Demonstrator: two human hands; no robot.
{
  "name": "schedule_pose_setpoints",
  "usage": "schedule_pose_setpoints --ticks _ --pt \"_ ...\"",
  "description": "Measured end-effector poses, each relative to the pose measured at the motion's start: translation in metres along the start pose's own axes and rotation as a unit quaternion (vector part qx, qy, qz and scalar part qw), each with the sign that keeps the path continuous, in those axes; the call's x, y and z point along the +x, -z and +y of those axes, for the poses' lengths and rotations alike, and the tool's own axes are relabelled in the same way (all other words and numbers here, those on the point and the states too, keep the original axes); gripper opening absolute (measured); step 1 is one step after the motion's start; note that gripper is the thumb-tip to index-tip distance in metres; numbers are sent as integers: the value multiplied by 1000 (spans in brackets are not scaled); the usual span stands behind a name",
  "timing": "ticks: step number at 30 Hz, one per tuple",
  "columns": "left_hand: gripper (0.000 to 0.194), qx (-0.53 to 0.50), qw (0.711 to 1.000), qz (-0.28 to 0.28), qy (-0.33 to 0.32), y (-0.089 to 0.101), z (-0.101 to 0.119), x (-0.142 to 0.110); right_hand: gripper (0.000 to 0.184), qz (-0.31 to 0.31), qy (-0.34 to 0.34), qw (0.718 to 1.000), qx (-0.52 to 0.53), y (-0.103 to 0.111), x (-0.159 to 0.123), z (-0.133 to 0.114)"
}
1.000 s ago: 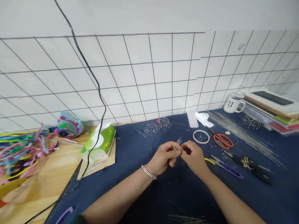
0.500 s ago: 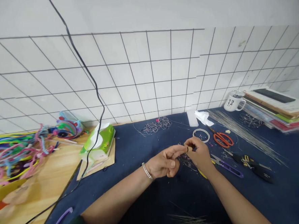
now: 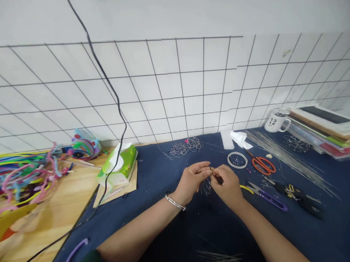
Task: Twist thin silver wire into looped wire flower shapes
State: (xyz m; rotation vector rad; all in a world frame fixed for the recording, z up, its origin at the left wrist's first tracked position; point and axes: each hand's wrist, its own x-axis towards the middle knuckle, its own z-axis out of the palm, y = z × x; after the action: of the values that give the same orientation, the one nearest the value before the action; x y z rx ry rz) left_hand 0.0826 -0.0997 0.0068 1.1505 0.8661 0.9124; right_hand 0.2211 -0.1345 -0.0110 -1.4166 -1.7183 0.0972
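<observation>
While both bare forearms reached over the dark blue cloth (image 3: 153, 168), the left hand (image 3: 192, 181) and the right hand (image 3: 228, 187) met at their fingertips, thumbs pressed against fingers, pinching a small tangle of fine silvery wire (image 3: 206, 188). That tangle hung just below the grip; which strand lay between which fingers was too small to tell. Behind the grip, around the left wrist, sat a shiny silver bangle (image 3: 175, 202). Just right of the grip were a curved yellow handle (image 3: 246, 189) and metal scissors with a long purple handle (image 3: 268, 200). Beyond the grip and to its right lay a round white ring (image 3: 228, 160) with tiny pale beads inside, then scissors with looped orange handles (image 3: 263, 166). Farther right, a fan of long, straight silvery wires (image 3: 289, 161) stretched out. Beyond the grip, slightly left, lay a loosely coiled wire bundle (image 3: 180, 149). Nearer the body than the grip was a loose pile of short, straight wires (image 3: 220, 260). Well left of it stood a green-and-white tissue pack (image 3: 127, 159).
</observation>
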Motion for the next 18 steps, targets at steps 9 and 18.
schedule_pose_setpoints --ticks 9,18 --pt "27 165 982 -32 -85 14 -3 11 11 -8 68 996 -54 1 2 5" --pt "19 383 879 -32 -281 18 19 4 11 -16 59 998 -26 4 4 -1"
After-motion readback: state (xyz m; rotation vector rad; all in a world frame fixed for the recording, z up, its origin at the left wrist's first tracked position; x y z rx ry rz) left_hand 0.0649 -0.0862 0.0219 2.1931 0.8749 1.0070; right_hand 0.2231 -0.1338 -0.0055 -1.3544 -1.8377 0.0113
